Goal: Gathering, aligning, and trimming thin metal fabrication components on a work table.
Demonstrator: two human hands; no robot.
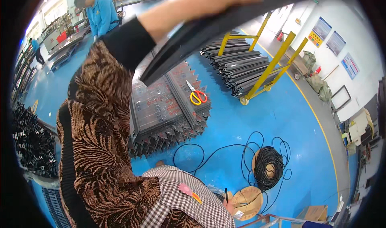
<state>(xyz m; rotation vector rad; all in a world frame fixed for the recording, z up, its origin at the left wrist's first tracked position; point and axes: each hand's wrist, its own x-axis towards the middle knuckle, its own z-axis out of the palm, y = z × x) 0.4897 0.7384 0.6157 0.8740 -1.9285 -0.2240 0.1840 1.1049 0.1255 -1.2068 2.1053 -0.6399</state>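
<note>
My left hand (219,2) is raised at the top of the view, its arm in a brown patterned sleeve with a black cuff. It is closed on a long black profile bar (193,39), close to the camera and bent by the lens; the fingertips are smeared by motion. Low in the view, past the checked apron (181,188), part of my right hand (229,206) shows, closed on a thin black stick-like thing (226,194). Below the bar, scissors (196,95) with red and yellow handles lie on a stack of dark angled profiles (161,107).
A yellow-framed cart (277,67) holds more black profiles (245,69). On the blue floor lie a coil of black cord (268,167) with loose loops and a round cardboard disc (247,204). A co-worker in blue (102,13) stands far left. Black parts (34,143) are piled at left.
</note>
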